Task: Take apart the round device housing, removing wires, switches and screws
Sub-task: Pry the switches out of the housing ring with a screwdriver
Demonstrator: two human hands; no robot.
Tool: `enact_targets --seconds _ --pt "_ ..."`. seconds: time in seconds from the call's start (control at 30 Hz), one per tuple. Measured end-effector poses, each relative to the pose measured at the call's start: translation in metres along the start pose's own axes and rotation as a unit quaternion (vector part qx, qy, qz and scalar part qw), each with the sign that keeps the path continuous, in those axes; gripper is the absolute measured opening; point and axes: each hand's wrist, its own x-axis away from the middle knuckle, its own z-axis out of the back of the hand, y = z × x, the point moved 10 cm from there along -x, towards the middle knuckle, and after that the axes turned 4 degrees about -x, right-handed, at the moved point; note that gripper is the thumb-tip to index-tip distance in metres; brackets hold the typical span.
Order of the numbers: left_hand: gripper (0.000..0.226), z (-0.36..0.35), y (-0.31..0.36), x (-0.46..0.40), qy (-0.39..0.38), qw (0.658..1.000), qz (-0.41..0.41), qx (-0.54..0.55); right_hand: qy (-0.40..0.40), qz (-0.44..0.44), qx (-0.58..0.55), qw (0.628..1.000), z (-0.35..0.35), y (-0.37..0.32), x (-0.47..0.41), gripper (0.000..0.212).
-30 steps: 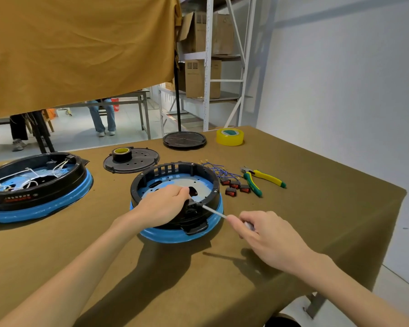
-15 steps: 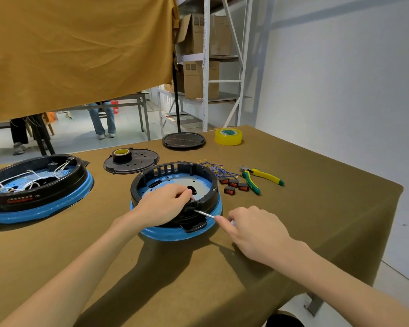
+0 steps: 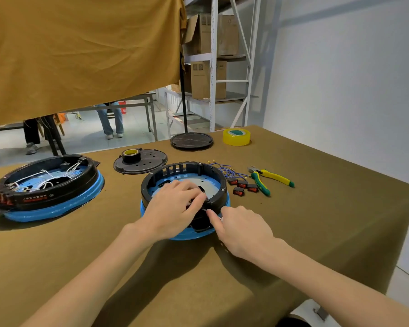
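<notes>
Lying beside the housing: switches, pliers, tape

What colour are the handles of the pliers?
Green and yellow: the pliers lie right of the housing, clearest in the head view.

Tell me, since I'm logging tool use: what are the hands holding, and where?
Right hand pinches a thin metal tool by its near end; left hand grips the housing at its front rim.
</notes>
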Motion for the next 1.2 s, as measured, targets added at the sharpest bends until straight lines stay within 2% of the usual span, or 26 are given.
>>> enact_targets --seconds 0.27,0.43,0.63,0.87,0.97,1.07,1.2 --pt "0.049 -0.005 0.005 0.001 0.008 0.998 -0.035 -0.052 -0.014 0.038 -0.004 0.999 -0.004 0.003 -0.007 0.051" --pt "0.05 -0.005 0.005 0.0 0.019 0.998 -0.037 -0.052 0.049 0.05 -0.001 0.998 -0.003 0.002 -0.001 0.052" --pt "0.05 -0.003 0.006 0.001 0.031 0.997 -0.043 -0.058 -0.014 0.055 -0.034 0.998 -0.009 0.006 -0.011 0.055" --pt "0.054 0.001 0.011 0.001 0.025 0.996 -0.046 -0.067 0.12 0.057 0.046 0.99 0.003 -0.009 0.005 0.053" --pt "0.054 0.002 0.012 0.002 0.015 0.998 -0.044 -0.051 0.133 0.056 0.056 0.988 0.005 -0.011 0.005 0.055" --pt "0.042 0.006 0.01 0.004 0.017 0.999 -0.047 -0.019 0.143 0.051 0.057 0.987 0.011 -0.007 0.002 0.057" --pt "0.032 0.022 0.01 0.012 0.09 0.993 -0.064 0.041 0.144 0.036 0.035 0.988 0.01 -0.001 0.001 0.056"
